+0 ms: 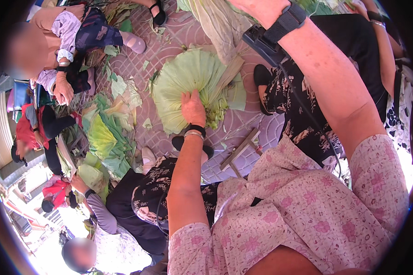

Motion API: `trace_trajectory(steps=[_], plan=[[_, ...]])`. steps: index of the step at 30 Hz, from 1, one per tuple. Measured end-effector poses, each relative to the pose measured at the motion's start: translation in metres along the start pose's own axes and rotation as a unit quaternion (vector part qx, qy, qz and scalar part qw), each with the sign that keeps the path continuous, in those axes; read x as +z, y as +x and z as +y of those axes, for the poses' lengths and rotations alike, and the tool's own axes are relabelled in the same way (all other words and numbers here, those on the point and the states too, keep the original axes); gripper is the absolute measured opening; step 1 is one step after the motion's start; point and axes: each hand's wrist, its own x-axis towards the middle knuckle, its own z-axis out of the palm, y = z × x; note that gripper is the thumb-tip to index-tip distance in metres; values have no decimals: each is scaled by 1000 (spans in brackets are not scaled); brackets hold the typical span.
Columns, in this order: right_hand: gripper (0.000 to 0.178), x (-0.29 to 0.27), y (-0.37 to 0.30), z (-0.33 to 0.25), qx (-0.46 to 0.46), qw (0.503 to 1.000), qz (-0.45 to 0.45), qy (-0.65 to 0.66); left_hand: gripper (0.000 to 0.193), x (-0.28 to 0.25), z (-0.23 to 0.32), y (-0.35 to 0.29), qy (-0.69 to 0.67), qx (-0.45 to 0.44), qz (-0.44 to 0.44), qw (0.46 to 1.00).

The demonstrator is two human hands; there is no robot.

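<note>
In the head view, the left hand (193,109) lay on a fanned stack of green leaves (172,89) on the paved floor (170,41); whether its grip had closed was unclear. The right hand (260,9), cropped above, adjoined paler leaves (218,27), its grip unreadable. The step seemed to be arranging leaves; the next move called for steadying the stack.

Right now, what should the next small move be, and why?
Perhaps the right hand should draw the pale, wilted leaves toward the fanned green leaves: it is right by those wilted leaves, whose lower end reaches the fan's edge, while the left hand rests on the fan.
</note>
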Motion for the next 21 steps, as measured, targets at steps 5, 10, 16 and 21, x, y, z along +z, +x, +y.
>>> trace_trajectory(steps=[5, 10, 16, 21], plan=[[18, 1, -6, -14, 20, 999, -30, 27, 29, 10, -3, -14, 4, 0, -42, 999], [17, 9, -18, -22, 33, 994, -74, 68, 38, -2, -2, -29, -51, -72, 90, 992], [16, -3, -13, -25, 19, 996, -69, 60, 36, 21, -56, -23, -232, -296, 244, 894], [16, 3, -17, -26, 29, 995, -93, 37, 42, -19, -78, -8, 102, -318, -153, 930]])
